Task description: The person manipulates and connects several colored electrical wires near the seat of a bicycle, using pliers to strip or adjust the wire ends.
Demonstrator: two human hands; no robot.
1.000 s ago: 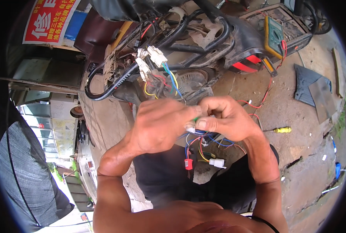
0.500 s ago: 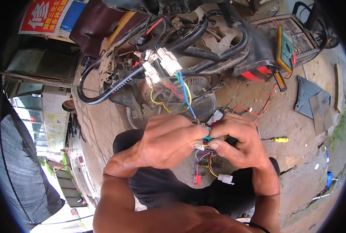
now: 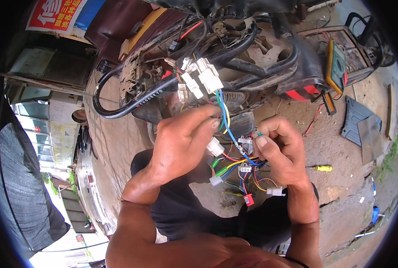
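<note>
My left hand [image 3: 179, 140] is pinched at the green wire [image 3: 221, 124], beside a blue wire [image 3: 225, 129] and a yellow one. These wires hang from a white plug connector [image 3: 209, 76]. My right hand [image 3: 280, 149] pinches a short teal wire end [image 3: 258, 133] between thumb and forefinger. Between my hands, the blue wire runs down to a bare metal joint [image 3: 240, 148] with another blue wire. Below lies a wiring bundle with a white connector [image 3: 215, 146], a red plug [image 3: 249, 199] and a white plug [image 3: 275, 191].
A dusty vehicle frame with a black bent tube [image 3: 152, 91] stands ahead. A yellow-edged multimeter [image 3: 336, 67] rests on its right side. A yellow-handled screwdriver [image 3: 322, 168] lies on the ground at right. Further right are a dark ribbed panel [image 3: 356, 116] and a flat board [image 3: 370, 140].
My hands have moved apart, the left one up toward the white connectors. The blue wires' metal joint and more of the lower bundle have come into sight.
</note>
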